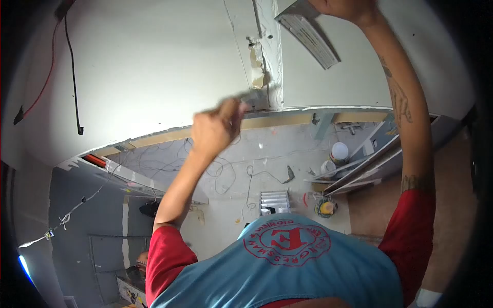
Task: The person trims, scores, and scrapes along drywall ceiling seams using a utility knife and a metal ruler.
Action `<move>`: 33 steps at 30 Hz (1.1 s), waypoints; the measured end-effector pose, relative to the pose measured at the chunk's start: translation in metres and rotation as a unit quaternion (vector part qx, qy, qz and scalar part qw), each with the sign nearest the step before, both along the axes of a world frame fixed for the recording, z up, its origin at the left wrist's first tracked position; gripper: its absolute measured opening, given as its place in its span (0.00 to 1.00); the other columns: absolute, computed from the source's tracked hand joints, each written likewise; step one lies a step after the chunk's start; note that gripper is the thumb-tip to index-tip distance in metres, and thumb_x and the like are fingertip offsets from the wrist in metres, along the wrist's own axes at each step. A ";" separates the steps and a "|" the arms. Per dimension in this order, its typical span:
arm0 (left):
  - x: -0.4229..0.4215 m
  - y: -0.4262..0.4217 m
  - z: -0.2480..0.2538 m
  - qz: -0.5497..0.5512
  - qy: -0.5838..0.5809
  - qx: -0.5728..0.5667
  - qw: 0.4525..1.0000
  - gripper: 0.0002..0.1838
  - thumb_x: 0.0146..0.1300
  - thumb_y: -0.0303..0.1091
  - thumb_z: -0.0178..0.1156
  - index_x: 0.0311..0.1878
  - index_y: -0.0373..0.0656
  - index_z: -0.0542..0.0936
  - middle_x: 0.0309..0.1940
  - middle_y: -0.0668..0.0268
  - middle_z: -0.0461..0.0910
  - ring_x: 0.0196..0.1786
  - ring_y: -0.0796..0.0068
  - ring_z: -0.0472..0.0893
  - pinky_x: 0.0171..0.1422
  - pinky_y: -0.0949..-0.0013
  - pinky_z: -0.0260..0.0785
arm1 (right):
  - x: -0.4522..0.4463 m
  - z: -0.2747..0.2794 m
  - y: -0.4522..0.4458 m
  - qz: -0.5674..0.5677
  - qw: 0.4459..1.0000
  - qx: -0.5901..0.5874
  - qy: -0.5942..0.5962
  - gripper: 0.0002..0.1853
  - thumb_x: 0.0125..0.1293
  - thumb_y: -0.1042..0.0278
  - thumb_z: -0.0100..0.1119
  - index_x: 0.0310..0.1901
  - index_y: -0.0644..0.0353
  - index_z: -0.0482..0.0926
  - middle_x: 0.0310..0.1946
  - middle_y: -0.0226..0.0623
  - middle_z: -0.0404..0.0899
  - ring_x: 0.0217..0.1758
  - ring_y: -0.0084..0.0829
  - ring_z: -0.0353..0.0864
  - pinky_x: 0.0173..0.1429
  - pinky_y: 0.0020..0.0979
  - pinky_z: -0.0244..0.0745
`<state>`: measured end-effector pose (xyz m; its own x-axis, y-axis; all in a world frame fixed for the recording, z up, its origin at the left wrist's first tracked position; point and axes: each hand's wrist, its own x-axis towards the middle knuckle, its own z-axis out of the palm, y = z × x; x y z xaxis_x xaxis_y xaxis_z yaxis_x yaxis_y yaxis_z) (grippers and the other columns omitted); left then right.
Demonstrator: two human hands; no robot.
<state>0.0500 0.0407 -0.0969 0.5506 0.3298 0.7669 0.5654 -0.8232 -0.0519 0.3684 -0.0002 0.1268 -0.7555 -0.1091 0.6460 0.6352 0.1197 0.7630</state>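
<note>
My left hand (214,128) is closed round the handle of a putty knife (251,97), blurred by motion. Its blade lies close to the white-filled seam (276,77) between two pale panels, near their lower edge. Just above the blade, a tan, rough patch (258,64) shows beside the seam. At the top edge of the view, my right hand (349,9) holds a long metal pan (310,41) with whitish streaks; part of that hand is cut off by the frame.
Red and black wires (73,77) hang at the upper left. Below the panel edge, cables (250,177) lie across the floor, with a white bucket (339,151), a ridged metal object (275,200) and a round yellow-topped item (326,207). Long boards (359,161) lean at the right.
</note>
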 end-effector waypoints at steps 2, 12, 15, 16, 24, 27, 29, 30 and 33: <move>0.005 0.002 0.038 0.003 -0.063 0.031 0.998 0.11 0.75 0.38 0.66 0.35 0.47 0.80 0.17 0.62 0.77 0.17 0.57 0.79 0.23 0.60 0.70 | 0.001 -0.001 0.000 -0.007 1.000 -0.002 -0.003 0.20 0.61 0.64 0.67 0.14 0.55 0.72 0.13 0.35 0.66 0.17 0.36 0.67 0.26 0.40 0.64; 0.025 0.024 0.057 0.031 -0.044 0.144 0.988 0.15 0.74 0.40 0.67 0.31 0.49 0.75 0.19 0.70 0.79 0.15 0.64 0.76 0.18 0.62 0.64 | 0.007 0.003 0.004 0.002 1.000 0.007 -0.027 0.20 0.64 0.64 0.65 0.16 0.55 0.70 0.14 0.35 0.66 0.18 0.36 0.67 0.26 0.41 0.64; 0.023 0.023 0.050 0.038 -0.023 0.106 0.993 0.15 0.74 0.40 0.67 0.32 0.48 0.76 0.18 0.69 0.79 0.15 0.63 0.77 0.18 0.60 0.65 | 0.008 0.004 0.005 -0.012 0.999 0.030 -0.044 0.21 0.64 0.64 0.65 0.15 0.55 0.70 0.14 0.34 0.65 0.17 0.36 0.66 0.26 0.41 0.64; 0.023 0.022 0.046 0.031 -0.030 0.085 0.995 0.14 0.74 0.41 0.66 0.32 0.48 0.77 0.19 0.67 0.80 0.16 0.61 0.79 0.18 0.59 0.67 | 0.008 0.004 0.005 -0.011 0.999 0.029 -0.042 0.21 0.64 0.64 0.65 0.15 0.55 0.70 0.14 0.34 0.65 0.17 0.36 0.66 0.26 0.41 0.64; 0.006 0.017 -0.008 -0.016 -0.011 0.018 1.000 0.09 0.73 0.39 0.67 0.38 0.47 0.83 0.25 0.62 0.83 0.19 0.59 0.82 0.23 0.57 0.72 | 0.009 -0.001 0.002 -0.025 0.999 0.015 -0.022 0.20 0.62 0.64 0.66 0.15 0.55 0.71 0.14 0.34 0.67 0.17 0.36 0.68 0.26 0.40 0.64; 0.012 0.020 0.043 0.000 -0.071 0.090 0.993 0.11 0.72 0.38 0.69 0.34 0.48 0.80 0.24 0.67 0.83 0.17 0.64 0.79 0.21 0.63 0.69 | 0.009 0.001 0.005 0.010 1.000 0.010 -0.023 0.19 0.62 0.64 0.66 0.15 0.55 0.71 0.14 0.34 0.66 0.17 0.36 0.67 0.26 0.40 0.64; 0.016 0.022 0.060 0.030 -0.023 0.116 0.992 0.12 0.72 0.39 0.70 0.33 0.48 0.78 0.22 0.68 0.81 0.18 0.65 0.79 0.21 0.63 0.68 | 0.007 0.002 0.003 0.004 1.000 0.010 -0.025 0.19 0.62 0.64 0.66 0.16 0.56 0.71 0.14 0.34 0.66 0.18 0.37 0.67 0.27 0.40 0.64; 0.017 0.022 0.059 0.031 -0.021 0.114 0.993 0.12 0.72 0.39 0.70 0.33 0.48 0.78 0.22 0.68 0.81 0.18 0.65 0.79 0.21 0.63 0.68 | 0.008 0.002 0.003 -0.002 0.999 0.021 -0.029 0.19 0.63 0.64 0.66 0.16 0.56 0.72 0.14 0.35 0.65 0.18 0.37 0.68 0.27 0.40 0.65; 0.019 0.024 0.058 0.019 -0.008 0.132 0.991 0.14 0.72 0.39 0.70 0.32 0.49 0.77 0.21 0.69 0.79 0.18 0.66 0.79 0.21 0.63 0.67 | 0.008 0.003 0.005 0.010 0.999 0.028 -0.035 0.19 0.63 0.64 0.66 0.16 0.56 0.72 0.14 0.35 0.65 0.18 0.37 0.68 0.27 0.41 0.65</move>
<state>0.0692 0.0649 -0.0393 0.5281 0.1368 0.8381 0.5979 -0.7607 -0.2526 0.3760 0.0048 0.1299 -0.7960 -0.1579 0.5843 0.5781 0.0878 0.8112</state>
